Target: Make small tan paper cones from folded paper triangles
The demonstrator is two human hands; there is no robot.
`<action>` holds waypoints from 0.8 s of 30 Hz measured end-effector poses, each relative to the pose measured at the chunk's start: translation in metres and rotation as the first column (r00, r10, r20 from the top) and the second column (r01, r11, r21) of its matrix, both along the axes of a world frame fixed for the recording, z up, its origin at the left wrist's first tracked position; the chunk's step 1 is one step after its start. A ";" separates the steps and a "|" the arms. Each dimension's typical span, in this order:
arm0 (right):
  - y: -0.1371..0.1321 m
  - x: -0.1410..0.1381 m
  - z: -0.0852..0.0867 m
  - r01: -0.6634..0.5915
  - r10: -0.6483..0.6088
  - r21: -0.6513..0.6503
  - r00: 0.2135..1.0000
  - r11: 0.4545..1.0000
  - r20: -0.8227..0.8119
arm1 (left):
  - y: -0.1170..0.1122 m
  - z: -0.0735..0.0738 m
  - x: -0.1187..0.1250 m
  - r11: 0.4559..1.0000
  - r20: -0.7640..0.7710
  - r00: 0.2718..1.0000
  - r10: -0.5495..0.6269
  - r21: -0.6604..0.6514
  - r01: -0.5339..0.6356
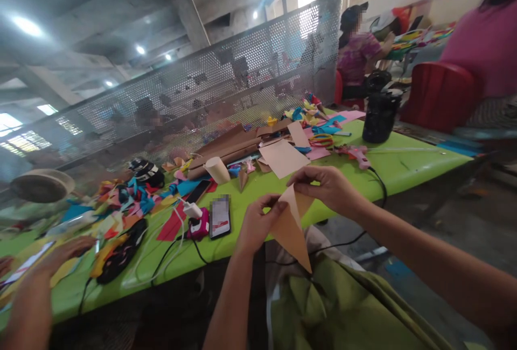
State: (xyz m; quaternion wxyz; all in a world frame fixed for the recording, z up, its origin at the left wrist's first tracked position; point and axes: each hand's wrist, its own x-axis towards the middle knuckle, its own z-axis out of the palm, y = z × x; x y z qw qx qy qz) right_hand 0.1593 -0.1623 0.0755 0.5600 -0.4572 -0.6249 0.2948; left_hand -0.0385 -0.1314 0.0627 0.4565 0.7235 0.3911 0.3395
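Observation:
I hold a tan paper cone (pixel 291 230) over my lap, its tip pointing down and to the right. My left hand (pixel 258 222) pinches the cone's left edge near the top. My right hand (pixel 327 184) is closed on the top right edge, fingers curled over the paper. Both hands are just in front of the near edge of the green table (pixel 407 169).
On the table lie a phone (pixel 220 216), a pink charger (pixel 199 226) with cables, brown paper sheets (pixel 284 158), a paper roll (pixel 217 170), coloured scraps, a glue gun (pixel 357 153) and a black container (pixel 379 116). Another person's hand (pixel 64 250) rests at left. A perforated screen (pixel 226 78) stands behind.

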 end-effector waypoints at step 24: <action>-0.002 -0.003 -0.011 0.024 -0.028 -0.032 0.992 0.999 -0.124 | -0.007 -0.003 0.013 0.996 -0.017 0.998 0.055 0.067 -0.054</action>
